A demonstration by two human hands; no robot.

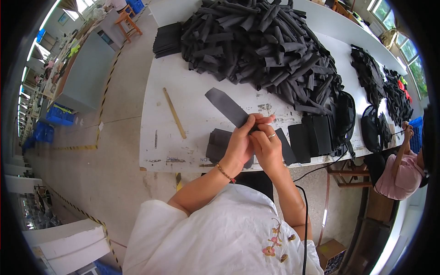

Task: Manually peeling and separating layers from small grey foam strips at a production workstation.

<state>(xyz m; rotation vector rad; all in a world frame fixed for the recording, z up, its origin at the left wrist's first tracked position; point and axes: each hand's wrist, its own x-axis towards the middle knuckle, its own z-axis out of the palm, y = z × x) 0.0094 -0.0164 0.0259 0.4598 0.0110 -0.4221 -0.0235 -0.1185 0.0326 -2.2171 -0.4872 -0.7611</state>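
Observation:
A dark grey fabric strip (224,104) slants up and to the left from my fingers, its far end angled. My left hand (240,143), with a beaded bracelet at the wrist, pinches the strip's near end between thumb and fingers. Close against it, my right hand (269,145), wearing a ring, is closed on the same end; my fingers hide that part. Below the left hand lies a stack of dark grey fabric pieces (217,144). Flat black pieces (300,143) lie in overlapping stacks right of my right hand. Beyond the strip rises a big heap of dark fabric pieces (261,43).
A wooden stick (174,113) lies on the white table (156,133). Neatly stacked dark pieces (167,40) sit at its far left. To the right are black mesh items (370,129) and a seated person (399,172). A black cable (305,220) hangs beside my right arm.

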